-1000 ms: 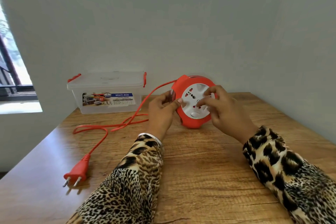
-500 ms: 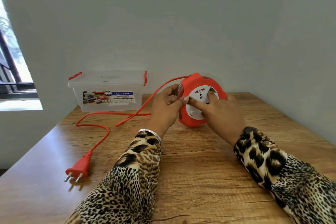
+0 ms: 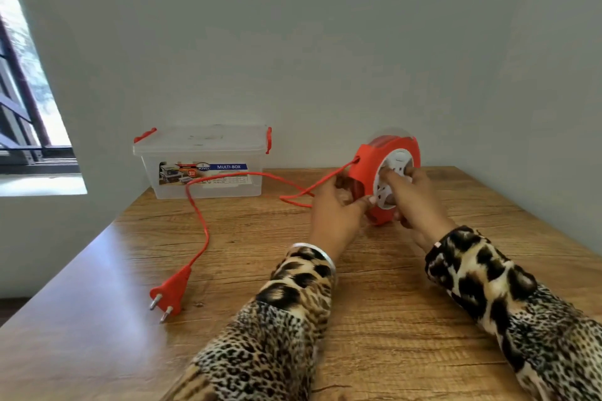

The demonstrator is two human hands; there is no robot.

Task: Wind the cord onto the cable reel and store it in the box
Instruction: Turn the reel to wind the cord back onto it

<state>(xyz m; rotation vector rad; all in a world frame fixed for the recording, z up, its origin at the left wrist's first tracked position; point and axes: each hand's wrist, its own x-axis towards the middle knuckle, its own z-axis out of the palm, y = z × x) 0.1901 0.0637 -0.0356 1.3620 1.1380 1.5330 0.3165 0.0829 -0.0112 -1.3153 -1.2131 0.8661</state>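
Head view: left hand (image 3: 335,208) grips the round red plastic cable reel (image 3: 368,172) upright on the grained wooden table (image 3: 391,319); right hand (image 3: 413,198) fingers curl on its white face. Thin red cord (image 3: 202,225) loops toward the lidded clear box (image 3: 202,156), plug (image 3: 169,290) flat.

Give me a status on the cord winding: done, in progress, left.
Done: some cord already shows wound inside the cable reel. In progress: the left hand grips the reel's rim while the right hand grips its white hub. Left: much of the orange cord and its plug lie loose on the table; the lidded box is unopened.
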